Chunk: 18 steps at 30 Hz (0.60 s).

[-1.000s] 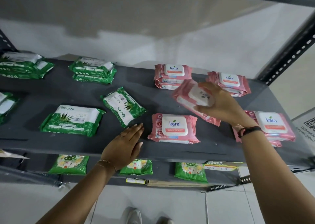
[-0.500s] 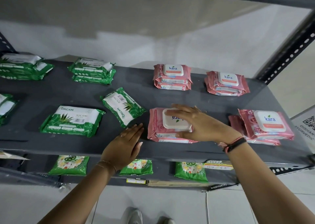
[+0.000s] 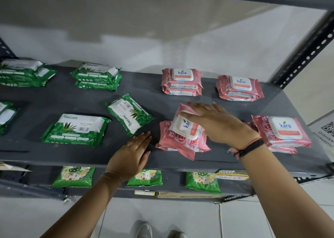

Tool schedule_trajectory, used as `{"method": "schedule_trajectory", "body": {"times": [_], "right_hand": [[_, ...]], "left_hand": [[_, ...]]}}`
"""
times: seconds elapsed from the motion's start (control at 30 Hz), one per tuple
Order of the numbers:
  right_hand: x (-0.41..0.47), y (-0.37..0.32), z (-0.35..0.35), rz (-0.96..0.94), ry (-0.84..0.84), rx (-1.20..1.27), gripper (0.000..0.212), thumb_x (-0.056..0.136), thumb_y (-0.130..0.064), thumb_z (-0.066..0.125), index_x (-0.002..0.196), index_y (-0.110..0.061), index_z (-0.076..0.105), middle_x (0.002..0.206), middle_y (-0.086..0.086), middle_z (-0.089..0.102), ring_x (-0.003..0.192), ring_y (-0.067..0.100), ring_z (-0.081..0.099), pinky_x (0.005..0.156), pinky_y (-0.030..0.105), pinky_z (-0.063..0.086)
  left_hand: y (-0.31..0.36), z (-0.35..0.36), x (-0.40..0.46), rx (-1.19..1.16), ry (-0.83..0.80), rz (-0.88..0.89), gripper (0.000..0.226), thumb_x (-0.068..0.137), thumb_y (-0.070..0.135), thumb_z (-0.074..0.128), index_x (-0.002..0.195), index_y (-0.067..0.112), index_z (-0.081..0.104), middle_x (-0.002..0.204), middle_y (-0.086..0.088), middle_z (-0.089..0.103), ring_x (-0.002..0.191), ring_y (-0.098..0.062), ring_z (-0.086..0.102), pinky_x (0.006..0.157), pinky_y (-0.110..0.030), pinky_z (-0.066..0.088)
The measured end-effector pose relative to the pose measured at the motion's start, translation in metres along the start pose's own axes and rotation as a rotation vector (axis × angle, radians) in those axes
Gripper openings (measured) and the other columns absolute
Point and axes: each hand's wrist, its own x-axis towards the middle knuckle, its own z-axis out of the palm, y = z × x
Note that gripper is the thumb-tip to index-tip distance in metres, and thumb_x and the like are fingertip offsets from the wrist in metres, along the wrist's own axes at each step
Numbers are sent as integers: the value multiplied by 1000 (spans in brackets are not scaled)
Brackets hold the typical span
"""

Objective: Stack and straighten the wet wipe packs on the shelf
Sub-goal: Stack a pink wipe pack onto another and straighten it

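On the grey shelf, a pink Kara pack lies skewed on top of another pink pack near the front edge. My right hand rests flat on the top pack's right side, fingers stretched out. My left hand lies flat on the shelf just left of this pair, holding nothing. Pink stacks stand at the back, back right and right. A green Origami pack lies at the front left, and a tilted one lies beside it.
Green stacks sit at the back and far left. A perforated upright post bounds the shelf's right end. Below, a lower shelf holds green packs and a price label. Another shelf runs overhead.
My right hand carried a pink pack from mid-air down onto the front pink pack. The top pack has since turned askew, and my hand has slid to its right side. The left hand stayed put.
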Motion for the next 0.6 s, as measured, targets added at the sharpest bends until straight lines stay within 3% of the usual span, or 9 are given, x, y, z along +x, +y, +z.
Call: {"method": "schedule_trajectory", "body": {"times": [0.07,0.23,0.37,0.43,0.53,0.6], "right_hand": [[5,-1,4,-54,-18,35,88,79,10,52,142,-32,7,157,0,-1,143,21,6,115,48,11],[5,-2,9,12,76,99,82,74,-31,69,139,-29,20,144,4,33,124,25,39,97,41,37],[2,-10,11,119,146,162,82,65,-53,69,132,-20,34,121,9,43,109,28,48,92,43,42],[2,-9,10,109,131,144,87,63,-55,69,133,-20,32,127,10,39,114,28,43,95,45,39],[5,-4,10,48,52,111,95,65,-52,69,140,-26,17,148,8,24,133,28,27,109,50,23],[7,-4,11,40,38,111,91,68,-51,67,140,-27,16,147,6,31,131,28,33,110,50,20]], "left_hand": [[0,0,1,8,0,3,51,85,29,34,117,-3,56,122,-19,58,110,-33,56,86,-48,46],[-1,0,1,41,-20,7,50,85,29,33,116,-3,57,120,-19,60,107,-32,58,81,-46,50],[-2,1,1,35,-33,3,64,96,41,12,120,-2,54,125,-19,57,112,-32,54,88,-48,44],[-3,2,1,30,-37,-3,70,95,43,7,121,-2,53,126,-18,56,114,-32,53,90,-49,43],[-2,2,1,31,-48,-17,70,95,43,6,121,-2,53,125,-18,56,113,-32,54,90,-49,42],[-1,1,1,26,-50,-13,70,95,43,6,122,-2,52,126,-19,56,114,-32,53,91,-49,42]]}}
